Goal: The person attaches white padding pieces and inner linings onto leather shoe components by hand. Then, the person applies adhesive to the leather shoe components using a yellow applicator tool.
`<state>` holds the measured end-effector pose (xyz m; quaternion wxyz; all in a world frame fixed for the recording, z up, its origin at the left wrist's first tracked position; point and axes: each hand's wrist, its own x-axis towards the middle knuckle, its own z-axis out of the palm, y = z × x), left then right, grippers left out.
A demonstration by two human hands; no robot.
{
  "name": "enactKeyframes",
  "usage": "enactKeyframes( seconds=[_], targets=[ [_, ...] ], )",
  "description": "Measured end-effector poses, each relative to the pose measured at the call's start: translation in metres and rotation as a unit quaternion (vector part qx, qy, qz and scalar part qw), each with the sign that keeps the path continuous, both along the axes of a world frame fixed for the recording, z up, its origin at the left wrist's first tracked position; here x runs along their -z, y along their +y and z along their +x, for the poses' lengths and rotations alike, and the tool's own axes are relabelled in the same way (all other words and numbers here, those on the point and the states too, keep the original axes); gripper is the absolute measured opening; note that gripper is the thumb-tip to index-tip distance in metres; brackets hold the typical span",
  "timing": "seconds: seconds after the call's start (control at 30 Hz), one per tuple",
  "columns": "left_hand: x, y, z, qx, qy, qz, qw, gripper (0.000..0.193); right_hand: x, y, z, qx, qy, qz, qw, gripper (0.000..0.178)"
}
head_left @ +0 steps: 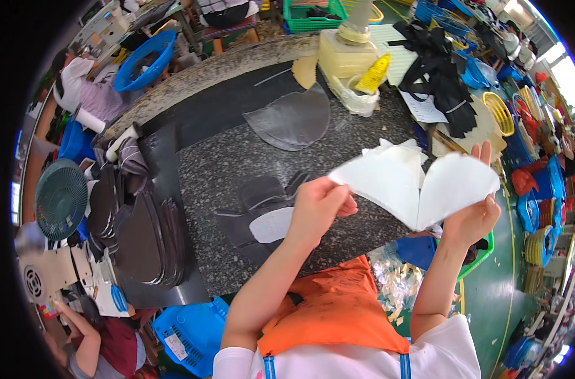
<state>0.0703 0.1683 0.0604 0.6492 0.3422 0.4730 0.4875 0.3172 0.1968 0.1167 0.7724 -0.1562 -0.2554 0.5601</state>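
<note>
A white sheet (382, 180) with two rounded lobes meeting at a low point is held up above the table's right side. Jagged white edges show behind it. At its left corner my left hand (322, 205) pinches it between thumb and fingers. My right hand (473, 218) grips the right lobe, thumb in front, with two fingertips showing above the top edge. Below and left of my left hand lies a dark grey cut piece (240, 237) with a white rounded patch (271, 225). Farther back, a translucent grey fan-shaped sheet (293, 120) lies flat on the speckled tabletop (205, 164).
A stack of dark cut pieces (148, 243) sits at the left. At the back stand a yellowish container (344, 57) and a white holder with a yellow cone (372, 74). Black straps (436, 76) lie back right. A blue basket (189, 335) stands below left; another person (107, 344) works beyond.
</note>
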Motion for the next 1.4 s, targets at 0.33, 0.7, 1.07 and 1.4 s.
enactKeyframes(
  seconds=[0.33, 0.7, 1.07, 1.4],
  targets=[
    [0.038, 0.035, 0.08, 0.101, 0.517, 0.565, 0.635, 0.045, 0.057, 0.014, 0.041, 0.078, -0.487, -0.079, 0.867, 0.037],
    [0.051, 0.022, 0.116, 0.179, 0.576, 0.482, 0.636, 0.061, 0.056, 0.047, 0.046, -0.189, -0.497, 0.047, 0.846, 0.019],
    [0.075, 0.007, 0.115, 0.186, 0.575, 0.441, 0.664, 0.055, -0.039, -0.022, 0.008, 0.0, -0.918, 0.1, 0.384, 0.016],
    [0.014, -0.048, 0.042, 0.159, 0.034, 0.312, 0.936, 0.037, -0.039, -0.071, -0.043, -0.166, -0.792, 0.225, 0.543, 0.013]
  ],
)
